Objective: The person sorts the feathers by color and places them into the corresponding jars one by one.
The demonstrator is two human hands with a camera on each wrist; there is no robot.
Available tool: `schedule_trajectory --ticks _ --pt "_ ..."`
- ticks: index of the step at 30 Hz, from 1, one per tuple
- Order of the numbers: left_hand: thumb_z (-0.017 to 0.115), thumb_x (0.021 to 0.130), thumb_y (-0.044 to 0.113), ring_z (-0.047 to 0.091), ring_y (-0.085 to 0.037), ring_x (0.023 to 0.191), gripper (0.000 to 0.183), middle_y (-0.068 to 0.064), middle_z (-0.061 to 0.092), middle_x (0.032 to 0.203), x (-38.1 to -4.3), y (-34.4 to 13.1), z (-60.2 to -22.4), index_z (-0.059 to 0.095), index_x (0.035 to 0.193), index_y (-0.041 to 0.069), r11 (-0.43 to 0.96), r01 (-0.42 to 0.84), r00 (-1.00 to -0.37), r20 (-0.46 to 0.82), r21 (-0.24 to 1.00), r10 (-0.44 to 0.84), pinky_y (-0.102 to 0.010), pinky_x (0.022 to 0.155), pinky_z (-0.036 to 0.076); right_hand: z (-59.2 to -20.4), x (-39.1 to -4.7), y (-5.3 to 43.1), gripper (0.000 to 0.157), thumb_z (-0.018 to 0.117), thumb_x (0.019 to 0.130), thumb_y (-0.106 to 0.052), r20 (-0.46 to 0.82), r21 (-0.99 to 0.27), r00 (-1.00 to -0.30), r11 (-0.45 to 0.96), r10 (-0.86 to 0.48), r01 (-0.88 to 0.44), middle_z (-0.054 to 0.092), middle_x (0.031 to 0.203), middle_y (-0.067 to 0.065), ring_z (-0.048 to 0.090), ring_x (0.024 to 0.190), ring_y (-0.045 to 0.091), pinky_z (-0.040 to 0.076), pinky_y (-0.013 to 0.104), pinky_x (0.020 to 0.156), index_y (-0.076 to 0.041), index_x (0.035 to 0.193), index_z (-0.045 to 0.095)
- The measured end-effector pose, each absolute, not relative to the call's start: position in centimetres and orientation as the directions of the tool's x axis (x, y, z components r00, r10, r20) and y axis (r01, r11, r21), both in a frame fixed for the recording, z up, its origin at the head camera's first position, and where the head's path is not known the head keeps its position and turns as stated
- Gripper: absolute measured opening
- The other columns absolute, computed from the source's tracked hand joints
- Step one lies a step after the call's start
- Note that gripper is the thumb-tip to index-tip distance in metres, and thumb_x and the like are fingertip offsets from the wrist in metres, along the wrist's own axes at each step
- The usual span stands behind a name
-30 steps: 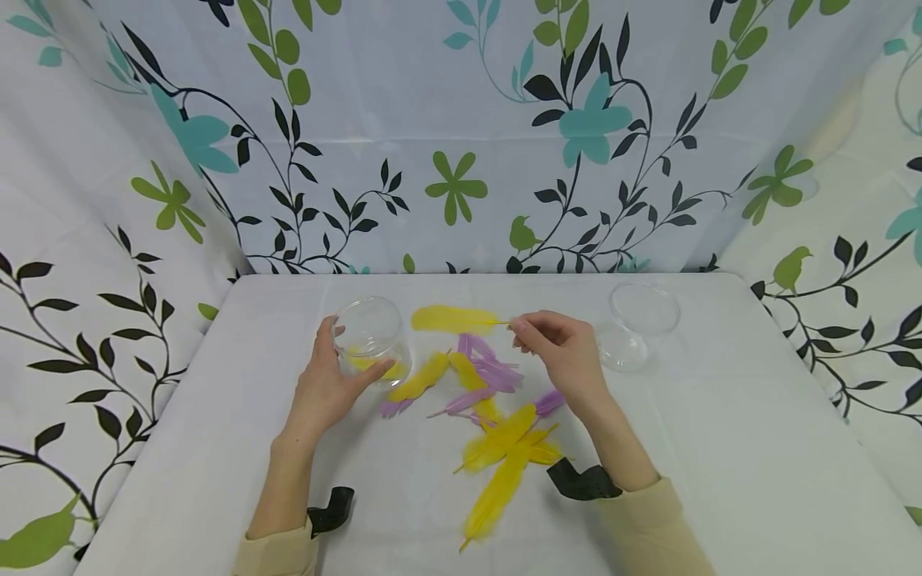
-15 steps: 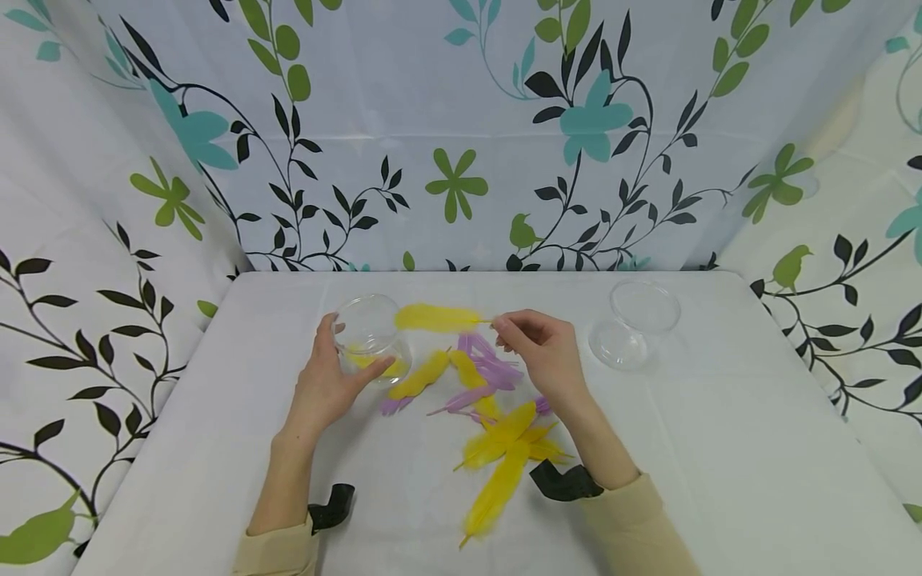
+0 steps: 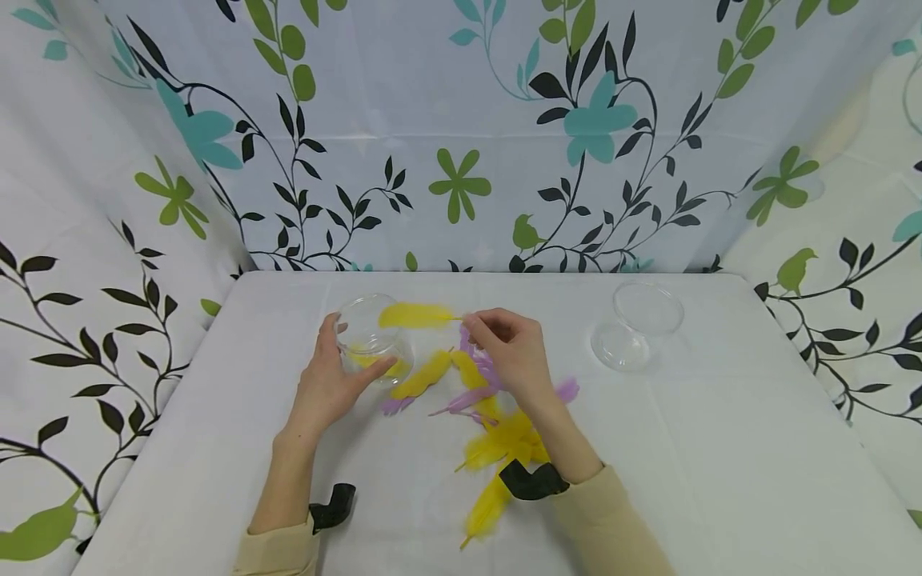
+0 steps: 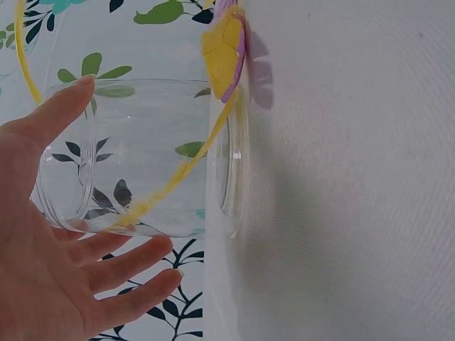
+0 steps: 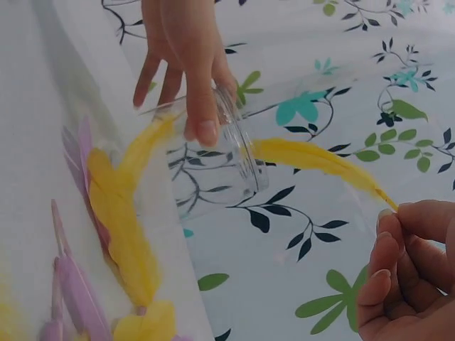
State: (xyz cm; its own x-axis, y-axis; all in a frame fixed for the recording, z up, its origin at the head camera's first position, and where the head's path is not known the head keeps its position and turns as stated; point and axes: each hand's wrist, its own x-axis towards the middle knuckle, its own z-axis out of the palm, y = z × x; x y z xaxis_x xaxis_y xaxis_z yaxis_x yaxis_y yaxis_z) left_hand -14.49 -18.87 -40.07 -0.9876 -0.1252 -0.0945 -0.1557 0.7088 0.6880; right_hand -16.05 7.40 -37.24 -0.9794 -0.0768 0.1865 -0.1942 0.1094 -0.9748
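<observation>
My left hand (image 3: 324,392) holds a clear jar (image 3: 360,340) at the left of the table, thumb on one side and fingers on the other. A yellow feather (image 4: 163,192) lies inside the jar, as the left wrist view shows. My right hand (image 3: 511,348) pinches the quill of another yellow feather (image 3: 414,314), held level above the table. Its soft end overlaps the jar's mouth in the head view; in the right wrist view that end is right at the rim.
Loose yellow feathers (image 3: 483,512) and purple feathers (image 3: 468,400) lie scattered between the hands. A second clear jar (image 3: 621,349) stands at the back right of the white table (image 3: 756,448). A leaf-patterned curtain (image 3: 403,96) hangs behind.
My right hand has moved left with the yellow feather, bringing its soft end from beside the jar to over its mouth. The left hand and jar have stayed put.
</observation>
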Motion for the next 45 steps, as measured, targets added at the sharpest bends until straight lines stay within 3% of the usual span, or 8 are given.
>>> schedule_trajectory --ticks 8,12,19,45 --pt "0.07 0.081 0.067 0.034 -0.046 0.143 0.117 -0.016 0.026 0.163 -14.3 -19.0 -40.0 -0.001 0.16 0.018 0.708 -0.172 -0.985 -0.113 0.685 -0.13 -0.069 0.106 0.036 -37.4 -15.8 5.4 0.022 0.069 0.096 -0.03 0.211 -0.96 -0.974 0.17 -0.076 -0.221 0.07 0.082 0.01 0.064 0.074 0.019 0.054 0.024 0.066 -0.009 0.099 0.076" --pt "0.069 0.08 0.068 0.034 -0.046 0.143 0.117 -0.016 0.025 0.163 -14.2 -19.1 -40.1 -0.001 0.16 0.018 0.702 -0.175 -0.985 -0.116 0.69 -0.131 -0.07 0.106 0.036 -37.7 -15.8 4.5 0.021 0.069 0.096 -0.027 0.234 -0.948 -0.969 0.203 -0.084 -0.247 0.071 0.081 0.01 0.064 0.075 0.026 0.053 0.024 0.066 -0.008 0.098 0.076" --pt "0.07 0.08 0.068 0.034 -0.047 0.143 0.118 -0.016 0.025 0.163 -14.1 -19.3 -40.0 -0.002 0.16 0.019 0.702 -0.167 -0.986 -0.108 0.693 -0.128 -0.07 0.105 0.037 -37.8 -15.8 3.1 0.019 0.069 0.095 -0.027 0.233 -0.93 -0.97 0.273 -0.076 -0.245 0.071 0.082 0.001 0.062 0.072 0.015 0.054 0.024 0.067 -0.01 0.097 0.076" --pt "0.07 0.082 0.065 0.036 -0.047 0.142 0.114 -0.016 0.028 0.162 -14.4 -19.0 -40.3 0.001 0.16 0.017 0.701 -0.132 -0.991 -0.072 0.701 -0.114 -0.071 0.105 0.035 -38.5 -16.9 0.3 0.019 0.069 0.096 -0.025 0.253 -0.898 -0.954 0.328 -0.163 -0.294 0.069 0.082 0.003 0.057 0.071 0.015 0.052 0.019 0.065 -0.007 0.097 0.075"
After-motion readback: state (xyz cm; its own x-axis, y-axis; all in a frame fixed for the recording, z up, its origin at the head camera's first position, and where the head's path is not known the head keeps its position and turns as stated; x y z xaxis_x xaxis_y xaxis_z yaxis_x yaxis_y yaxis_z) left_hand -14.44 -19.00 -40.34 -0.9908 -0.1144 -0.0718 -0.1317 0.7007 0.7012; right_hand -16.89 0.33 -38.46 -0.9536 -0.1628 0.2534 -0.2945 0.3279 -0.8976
